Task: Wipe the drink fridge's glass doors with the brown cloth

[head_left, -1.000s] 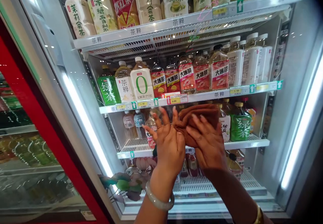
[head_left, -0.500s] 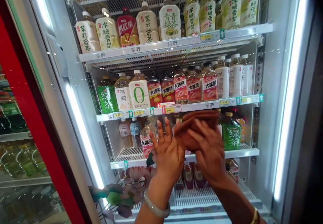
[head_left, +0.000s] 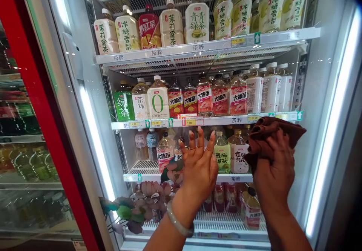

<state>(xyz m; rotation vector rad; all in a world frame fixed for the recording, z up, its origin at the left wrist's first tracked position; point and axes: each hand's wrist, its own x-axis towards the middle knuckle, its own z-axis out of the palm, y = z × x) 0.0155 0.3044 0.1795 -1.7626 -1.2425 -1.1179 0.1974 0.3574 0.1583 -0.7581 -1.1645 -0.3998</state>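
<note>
My right hand [head_left: 273,170] grips a crumpled brown cloth [head_left: 275,134] and presses it on the glass door of a drinks fridge, at the right end of the middle shelf [head_left: 215,121]. My left hand [head_left: 199,166] lies flat on the glass with fingers spread, in front of the lower shelf [head_left: 147,176]. It wears a pale bangle on the wrist. Behind the glass stand tea bottles: a green one [head_left: 123,106], a white one with a green "0" [head_left: 157,102] and several red-labelled ones [head_left: 219,98].
The top shelf [head_left: 203,46] holds several large pale tea bottles. A red door frame [head_left: 36,104] runs along the left, with another fridge of green bottles [head_left: 25,164] beyond it. A light strip [head_left: 330,130] glows on the right. A floral reflection [head_left: 141,209] shows low on the glass.
My right hand has swept the cloth to the right across the glass, away from my left hand. The bottles behind it now show. The view has tilted up a little.
</note>
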